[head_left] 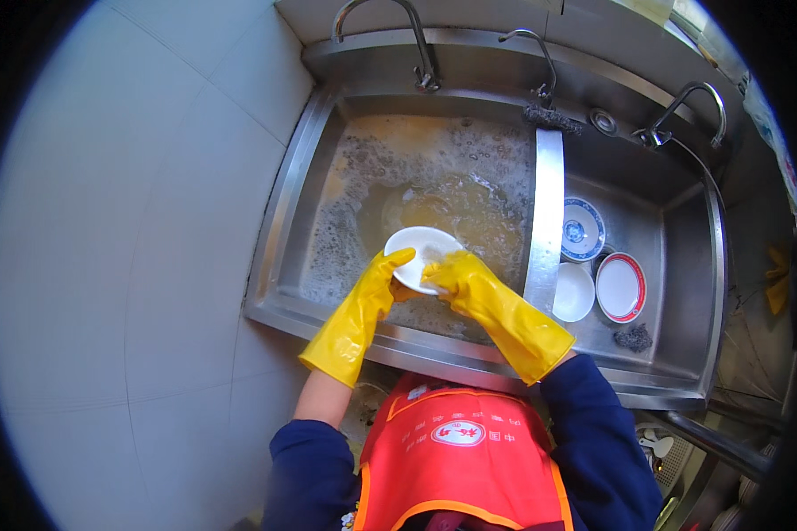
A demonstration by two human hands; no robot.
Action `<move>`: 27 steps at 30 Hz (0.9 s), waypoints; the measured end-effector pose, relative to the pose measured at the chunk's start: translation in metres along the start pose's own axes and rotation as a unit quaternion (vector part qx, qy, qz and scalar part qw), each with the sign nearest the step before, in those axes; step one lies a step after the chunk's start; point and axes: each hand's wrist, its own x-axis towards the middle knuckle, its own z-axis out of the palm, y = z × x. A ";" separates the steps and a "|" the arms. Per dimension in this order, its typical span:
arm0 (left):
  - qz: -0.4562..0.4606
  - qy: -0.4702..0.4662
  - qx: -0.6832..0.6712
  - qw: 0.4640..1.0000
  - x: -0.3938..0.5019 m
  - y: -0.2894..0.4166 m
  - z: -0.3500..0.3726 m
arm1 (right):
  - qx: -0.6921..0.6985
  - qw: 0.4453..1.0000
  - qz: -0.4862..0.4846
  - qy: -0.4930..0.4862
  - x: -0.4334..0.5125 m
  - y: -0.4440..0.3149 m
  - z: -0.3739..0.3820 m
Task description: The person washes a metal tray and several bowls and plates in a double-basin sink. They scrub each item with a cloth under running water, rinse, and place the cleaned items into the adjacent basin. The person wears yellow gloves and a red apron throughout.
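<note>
Over the left sink basin (292,199), full of murky, foamy water, I hold a white bowl (417,239) tilted. My left hand (390,275), in a yellow rubber glove, grips its left rim with the thumb on the inside. My right hand (453,275), gloved alike, has its fingers inside the bowl at the right and looks slightly blurred; whether it holds a scrubber cannot be told. The fingers of my left hand beneath the bowl are mostly hidden.
In the right basin (687,285) lie a blue-patterned bowl (583,229), a white bowl (574,292), a red-rimmed dish (621,287) and a steel wool scrubber (633,338). Another scrubber (552,119) rests on the divider (546,219). Taps, among them a tall left one (425,60), line the back.
</note>
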 end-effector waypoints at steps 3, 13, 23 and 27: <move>-0.035 -0.090 -0.034 0.995 0.006 0.003 -0.020 | 0.223 0.953 0.202 -0.022 0.018 -0.007 -0.036; -0.024 0.037 0.030 0.999 0.026 -0.042 -0.042 | 0.406 0.763 0.439 0.248 0.021 0.081 0.016; 0.070 0.040 -0.014 0.997 0.022 -0.029 -0.023 | 0.162 0.947 0.047 0.273 0.047 -0.030 0.023; 0.088 0.072 0.071 0.991 0.009 -0.021 -0.008 | 0.428 0.826 0.264 0.255 0.049 0.017 0.018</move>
